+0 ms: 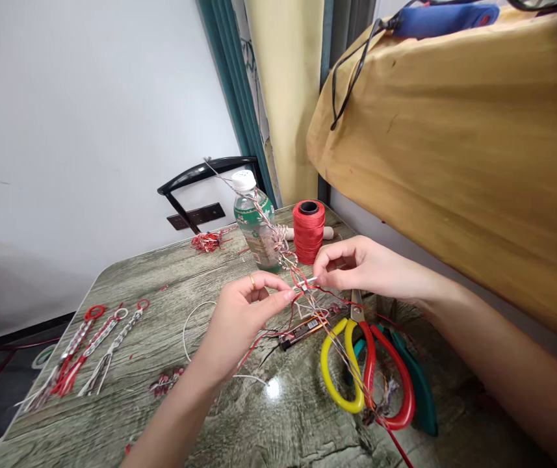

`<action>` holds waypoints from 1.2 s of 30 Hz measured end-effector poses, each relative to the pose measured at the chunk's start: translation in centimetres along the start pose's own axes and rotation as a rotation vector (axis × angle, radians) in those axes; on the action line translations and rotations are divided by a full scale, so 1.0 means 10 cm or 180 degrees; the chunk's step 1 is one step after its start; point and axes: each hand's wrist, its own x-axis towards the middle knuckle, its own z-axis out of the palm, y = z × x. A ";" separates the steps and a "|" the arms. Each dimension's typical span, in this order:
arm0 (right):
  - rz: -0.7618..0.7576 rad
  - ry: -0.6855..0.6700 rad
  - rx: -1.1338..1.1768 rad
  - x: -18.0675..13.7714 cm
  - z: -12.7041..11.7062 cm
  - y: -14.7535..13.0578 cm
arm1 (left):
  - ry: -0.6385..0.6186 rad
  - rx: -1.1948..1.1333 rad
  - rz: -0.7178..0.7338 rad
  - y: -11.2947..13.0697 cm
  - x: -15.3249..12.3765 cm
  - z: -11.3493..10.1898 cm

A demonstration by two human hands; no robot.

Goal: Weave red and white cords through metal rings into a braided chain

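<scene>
My left hand [246,311], a ring on one finger, pinches a thin cord between thumb and fingertip. Opposite it, my right hand [353,263] is closed in a pinch on the white cord [310,281], which spans the short gap between both hands. Red cord [329,292] also passes at the fingertips, where exact strands are hard to separate. A knotted bundle of thin red, white and dark strands [283,246] slants down from the bottle [253,224], under my fingers and over the scissors [356,364] with yellow and red handles.
A red thread spool [309,234] stands right of the bottle. Several braided cord pieces with ring tops [105,335] lie at the table's left. Behind the scissors is a teal-handled tool [417,390]. A red thread tangle [207,241] sits at the back edge, near a black chair [205,170].
</scene>
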 end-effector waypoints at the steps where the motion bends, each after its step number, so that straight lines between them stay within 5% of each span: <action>1: -0.0014 0.0079 -0.0040 -0.01 0.00 -0.01 | 0.0048 0.0037 -0.0004 0.00 0.00 -0.01; 6: -0.0123 0.0753 -0.0053 -0.16 -0.02 -0.05 | 0.0828 -0.0120 0.0451 -0.03 -0.20 0.03; 8: 0.0043 0.0248 -0.0120 -0.24 -0.01 -0.03 | 0.0673 -0.0094 0.0629 -0.08 -0.32 0.12; 11: 0.0236 -0.0426 -0.0484 -0.32 0.08 0.05 | 0.0095 0.0093 -0.0055 -0.21 -0.43 0.29; 15: 0.0233 0.0180 -0.0505 -0.31 0.27 0.18 | 0.0637 -0.0238 -0.0467 -0.32 -0.41 0.44; 22: 0.0345 0.0763 0.0813 -0.18 0.45 0.22 | 0.1249 -0.0913 -0.0087 -0.25 -0.23 0.55; 36: 0.0452 0.0666 0.1575 -0.27 0.44 0.15 | 0.0606 -0.1304 -0.0416 -0.22 -0.34 0.49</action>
